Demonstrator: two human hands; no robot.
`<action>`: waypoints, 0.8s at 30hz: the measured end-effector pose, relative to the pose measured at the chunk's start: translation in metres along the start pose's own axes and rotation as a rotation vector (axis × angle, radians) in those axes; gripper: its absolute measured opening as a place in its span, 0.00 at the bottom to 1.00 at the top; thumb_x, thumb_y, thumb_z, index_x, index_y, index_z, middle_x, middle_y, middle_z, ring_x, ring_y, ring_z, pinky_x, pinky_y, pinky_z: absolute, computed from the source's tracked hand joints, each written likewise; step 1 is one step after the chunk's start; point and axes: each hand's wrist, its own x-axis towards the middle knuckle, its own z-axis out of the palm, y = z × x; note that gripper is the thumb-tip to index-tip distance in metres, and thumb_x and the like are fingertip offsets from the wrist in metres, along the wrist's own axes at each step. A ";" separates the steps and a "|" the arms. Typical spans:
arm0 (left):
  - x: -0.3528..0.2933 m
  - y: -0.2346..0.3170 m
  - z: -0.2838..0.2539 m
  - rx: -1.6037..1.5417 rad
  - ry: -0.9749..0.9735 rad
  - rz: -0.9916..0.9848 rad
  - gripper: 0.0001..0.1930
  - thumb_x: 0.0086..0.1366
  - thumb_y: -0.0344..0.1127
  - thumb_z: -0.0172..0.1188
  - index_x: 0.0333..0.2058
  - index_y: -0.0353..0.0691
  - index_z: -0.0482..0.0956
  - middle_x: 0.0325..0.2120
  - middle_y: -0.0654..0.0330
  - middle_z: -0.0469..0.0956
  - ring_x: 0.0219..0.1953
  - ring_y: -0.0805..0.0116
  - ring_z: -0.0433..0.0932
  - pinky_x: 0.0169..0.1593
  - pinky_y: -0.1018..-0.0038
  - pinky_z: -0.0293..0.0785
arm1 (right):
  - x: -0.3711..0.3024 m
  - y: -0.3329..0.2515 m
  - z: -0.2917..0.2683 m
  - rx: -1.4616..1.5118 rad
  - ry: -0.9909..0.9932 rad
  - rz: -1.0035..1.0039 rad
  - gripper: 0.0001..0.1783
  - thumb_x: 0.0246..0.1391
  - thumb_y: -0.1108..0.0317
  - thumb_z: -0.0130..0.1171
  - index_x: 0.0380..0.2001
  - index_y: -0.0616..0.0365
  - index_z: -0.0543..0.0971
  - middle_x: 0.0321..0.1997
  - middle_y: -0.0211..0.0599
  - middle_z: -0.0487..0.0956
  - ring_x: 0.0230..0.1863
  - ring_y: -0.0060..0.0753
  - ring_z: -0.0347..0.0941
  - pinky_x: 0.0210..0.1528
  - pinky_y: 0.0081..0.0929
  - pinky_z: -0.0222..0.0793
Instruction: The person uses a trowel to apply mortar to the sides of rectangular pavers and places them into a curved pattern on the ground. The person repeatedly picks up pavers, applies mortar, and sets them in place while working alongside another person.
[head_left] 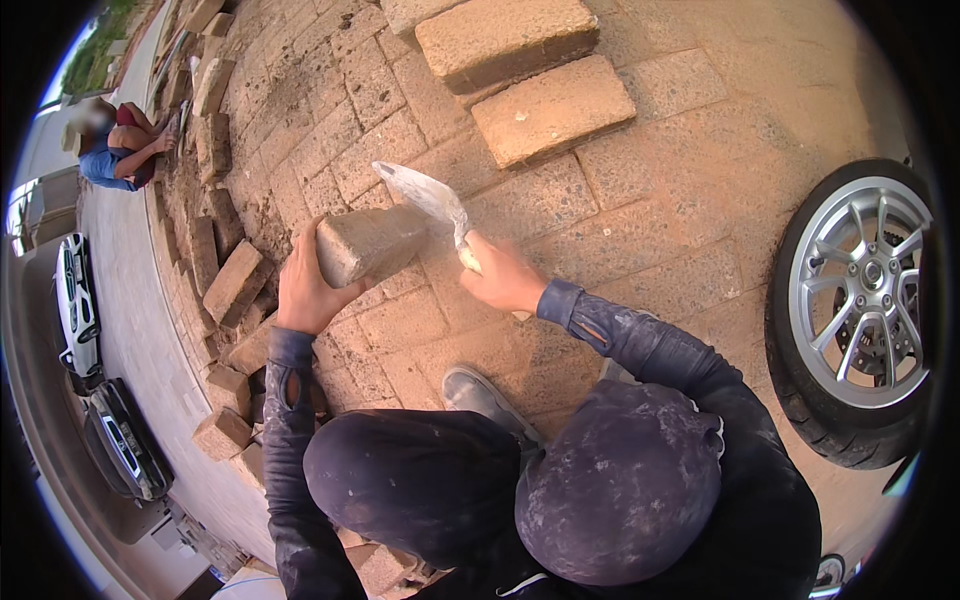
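Note:
A rectangular paving brick (375, 240) is tilted up over the paved ground, with my left hand (312, 285) wrapped round its near left end. My right hand (507, 275) is closed on the handle of a pointed trowel (425, 195). The trowel's pale, worn blade points up and to the left, just beyond the brick's far right edge. I cannot tell whether blade and brick touch. Part of the handle is hidden in my fingers.
Two loose bricks (555, 110) lie ahead on the pavement. Several more bricks (238, 285) line the dug edge at left. A wheel (865, 310) stands close on my right. Far left, another person (120, 150) crouches by the edge; parked cars (125, 440) stand beyond.

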 end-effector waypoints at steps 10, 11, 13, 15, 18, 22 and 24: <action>0.017 0.095 -0.019 0.015 -0.073 0.062 0.50 0.38 0.54 0.75 0.57 0.30 0.66 0.44 0.41 0.79 0.45 0.41 0.80 0.49 0.55 0.76 | -0.122 -0.006 -0.086 0.453 0.415 0.123 0.13 0.58 0.70 0.56 0.43 0.63 0.68 0.23 0.41 0.73 0.22 0.43 0.73 0.27 0.36 0.67; 0.024 0.111 -0.019 -0.036 -0.107 0.058 0.49 0.39 0.52 0.77 0.56 0.28 0.67 0.43 0.39 0.79 0.44 0.46 0.82 0.49 0.58 0.77 | -0.136 -0.003 -0.097 0.514 0.469 0.155 0.12 0.59 0.71 0.56 0.43 0.61 0.67 0.23 0.38 0.72 0.21 0.35 0.72 0.25 0.31 0.67; 0.035 0.140 -0.016 -0.398 -0.187 0.025 0.48 0.42 0.51 0.77 0.56 0.26 0.67 0.43 0.40 0.79 0.43 0.51 0.82 0.50 0.61 0.77 | -0.151 0.009 -0.111 0.569 0.627 0.166 0.11 0.61 0.73 0.55 0.44 0.60 0.67 0.24 0.32 0.71 0.19 0.24 0.70 0.22 0.24 0.65; 0.042 0.160 0.002 -0.862 -0.326 -0.037 0.45 0.49 0.49 0.77 0.57 0.23 0.66 0.46 0.43 0.79 0.47 0.58 0.80 0.52 0.64 0.76 | -0.161 0.020 -0.115 0.556 0.842 0.128 0.11 0.62 0.74 0.55 0.45 0.58 0.65 0.25 0.27 0.70 0.17 0.17 0.66 0.20 0.19 0.62; 0.037 0.158 0.064 -1.039 -0.280 -0.133 0.48 0.54 0.52 0.75 0.60 0.20 0.64 0.49 0.43 0.77 0.52 0.55 0.77 0.54 0.63 0.76 | -0.154 0.024 -0.120 0.481 1.075 0.123 0.14 0.62 0.73 0.58 0.45 0.58 0.65 0.25 0.28 0.70 0.19 0.18 0.67 0.21 0.20 0.64; 0.043 0.146 0.110 -0.748 -0.346 -0.187 0.57 0.53 0.62 0.74 0.64 0.19 0.59 0.53 0.37 0.73 0.58 0.52 0.74 0.58 0.62 0.73 | -0.147 0.057 -0.119 0.334 1.208 0.104 0.14 0.62 0.72 0.61 0.46 0.61 0.67 0.39 0.38 0.79 0.37 0.23 0.75 0.40 0.23 0.73; 0.028 0.145 0.132 -0.686 -0.455 -0.081 0.58 0.51 0.62 0.75 0.65 0.21 0.59 0.55 0.35 0.71 0.58 0.46 0.73 0.60 0.60 0.72 | -0.136 0.065 -0.116 0.207 1.200 0.115 0.15 0.63 0.71 0.61 0.47 0.62 0.68 0.50 0.44 0.79 0.42 0.26 0.73 0.47 0.26 0.71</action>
